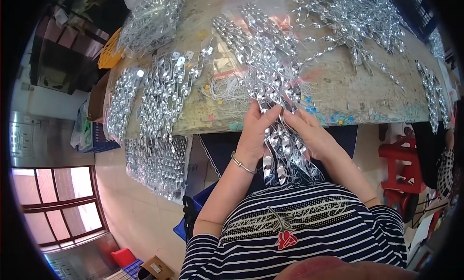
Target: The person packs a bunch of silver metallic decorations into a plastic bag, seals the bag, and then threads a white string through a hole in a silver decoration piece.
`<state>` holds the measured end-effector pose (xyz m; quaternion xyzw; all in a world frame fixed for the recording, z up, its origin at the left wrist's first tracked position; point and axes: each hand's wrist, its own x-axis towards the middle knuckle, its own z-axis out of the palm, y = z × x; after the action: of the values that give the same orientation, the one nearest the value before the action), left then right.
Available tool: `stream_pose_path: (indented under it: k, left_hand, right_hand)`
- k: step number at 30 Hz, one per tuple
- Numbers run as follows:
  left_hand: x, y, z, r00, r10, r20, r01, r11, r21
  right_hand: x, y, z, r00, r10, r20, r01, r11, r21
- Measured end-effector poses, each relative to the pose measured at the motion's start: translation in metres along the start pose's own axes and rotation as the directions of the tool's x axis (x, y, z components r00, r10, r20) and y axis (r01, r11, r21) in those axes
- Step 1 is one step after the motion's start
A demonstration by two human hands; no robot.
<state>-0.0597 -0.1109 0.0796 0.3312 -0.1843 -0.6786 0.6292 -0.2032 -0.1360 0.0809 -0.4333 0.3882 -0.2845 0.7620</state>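
Observation:
Both hands meet at the table's front edge around a bundle of twisted silver strips [273,77]. My left hand [256,130] is closed on the bundle from the left, its thumb across the strips. From the right, my right hand [311,132] grips the same bundle, thumb close to the other thumb. The strips run up over the worn table [338,98] and hang below the hands toward the striped shirt. Thin white strings [227,97] lie just left of the bundle.
More silver strips lie at the table's left [164,91] and in a heap at the back right [348,21]. A plastic-wrapped bundle [152,23] and yellow basket [109,49] are at the back left. A red stool [401,164] and a person's checked sleeve [445,171] are at right.

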Motion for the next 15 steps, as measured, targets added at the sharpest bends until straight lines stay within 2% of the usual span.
stream_pose_path:
  k: [2,5,8,11,14,15]
  left_hand:
    - [-0.001,0.000,0.000,1.000,0.006,-0.008,-0.006,1.000,-0.012]
    - [-0.003,0.001,0.002,0.999,0.037,-0.034,-0.037,0.999,-0.022]
    - [-0.004,0.001,-0.001,0.996,0.057,-0.075,-0.058,0.998,-0.012]
    - [-0.008,0.004,-0.002,0.995,0.058,-0.083,-0.056,0.998,0.027]
    - [-0.010,0.007,-0.002,0.992,0.064,-0.107,-0.063,0.998,0.007]
    - [-0.010,0.008,0.000,0.990,0.072,-0.123,-0.075,0.997,-0.015]
  right_hand:
    - [-0.011,-0.019,0.013,1.000,-0.012,-0.001,0.012,0.999,0.045]
    - [-0.005,-0.009,0.010,0.997,-0.078,0.012,0.077,0.996,0.054]
    - [-0.004,-0.008,0.004,0.996,-0.086,0.024,0.088,0.990,-0.107]
    - [0.000,0.000,-0.005,0.999,0.003,0.041,0.004,0.984,-0.177]
    - [-0.003,-0.003,0.003,0.998,-0.058,0.005,0.058,0.990,-0.131]
    - [-0.002,-0.002,0.001,1.000,-0.019,-0.015,0.017,0.993,-0.119]
